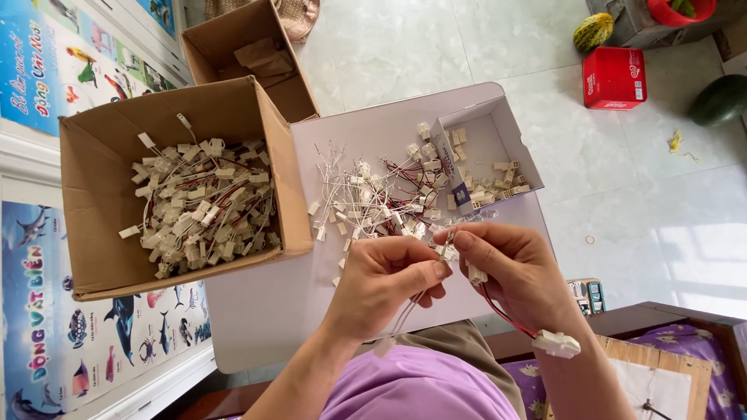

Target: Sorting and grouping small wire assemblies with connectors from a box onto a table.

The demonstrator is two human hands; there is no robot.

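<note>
Wire leads (412,307) with small white plastic connectors are in both hands above the near edge of the table (264,311). The left hand (385,284) is closed in a pinch on thin pale wires that trail down toward the lap, ending in a small white piece. The right hand (517,272) is also closed, fingertips meeting those of the left around a tiny white connector housing (476,274), while red and black wires run under its wrist to a larger white plug (557,343) hanging free.

These pieces look very light and small. The wires seem thin and limp, so they would flop and tangle; the plastic housings look stiff and smooth, likely to slip from a loose pinch. The metal wire ends probably bend easily, so a fingertip hold on the housing or on the wire just behind its end seems best.

Just beyond the hands, a loose heap of wired connectors (373,202) lies mid-table. Toward the far right corner an open white box (510,140) holds bare cream housings. At the left edge, a brown cardboard box (93,155) is filled with more wired pieces.
</note>
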